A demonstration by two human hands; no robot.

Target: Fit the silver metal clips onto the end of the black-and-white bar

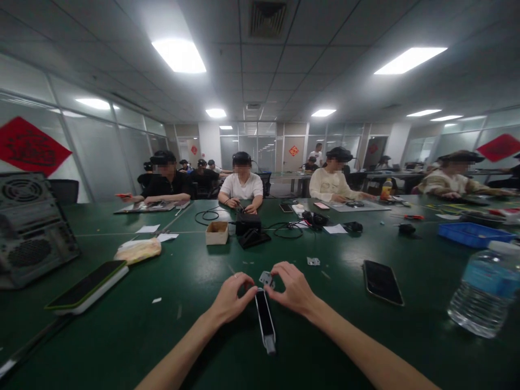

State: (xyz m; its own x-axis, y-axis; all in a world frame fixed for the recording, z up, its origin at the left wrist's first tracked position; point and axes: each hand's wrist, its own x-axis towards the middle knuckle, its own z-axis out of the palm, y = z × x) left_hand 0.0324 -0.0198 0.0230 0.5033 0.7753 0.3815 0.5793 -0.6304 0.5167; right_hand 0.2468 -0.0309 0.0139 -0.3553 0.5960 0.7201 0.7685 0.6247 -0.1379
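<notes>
A long, narrow device with a black face and a light rim (265, 319) lies on the green table in front of me, its grey block-like end towards me. My left hand (233, 297) is closed, thumb and forefinger curled at the device's far end. Between the thumb and fingers of my right hand (296, 290) is a small grey metal plate with holes (266, 279), tilted just above that end. The fingertips hide part of the plate. Another small metal plate (313, 261) lies farther off on the table.
To the right are a phone (383, 281), a water bottle (483, 292) and a blue tray (473, 235). A large screened device (89, 287) and a computer case (34, 230) stand left. Ahead are a small box (216, 234), cables and several seated people.
</notes>
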